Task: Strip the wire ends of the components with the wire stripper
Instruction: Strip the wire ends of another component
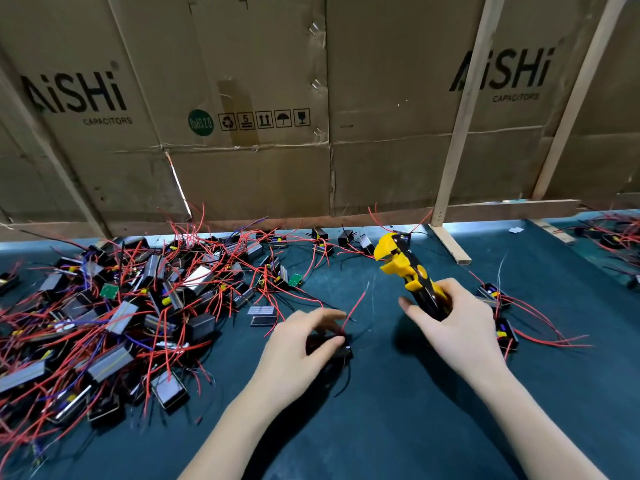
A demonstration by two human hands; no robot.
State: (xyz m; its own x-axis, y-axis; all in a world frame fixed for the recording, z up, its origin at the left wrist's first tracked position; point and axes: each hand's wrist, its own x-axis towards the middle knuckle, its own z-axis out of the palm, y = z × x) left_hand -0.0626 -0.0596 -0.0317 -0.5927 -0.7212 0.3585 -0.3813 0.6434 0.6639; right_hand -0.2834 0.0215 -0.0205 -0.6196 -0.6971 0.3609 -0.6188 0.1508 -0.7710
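My left hand [300,344] grips a small black component [341,348] on the dark blue-green table. Its red wire [355,308] sticks up and to the right, and a black wire trails toward me. My right hand [457,323] holds the yellow and black wire stripper [403,268] by its handles, jaws pointing up and away, a short way right of the red wire's tip. The stripper's jaws touch no wire.
A big heap of black components with red wires [114,317] covers the table's left side. A few components [502,327] lie right of my right hand, more at the far right. Cardboard sheets [242,133] on wooden slats [460,133] wall off the back.
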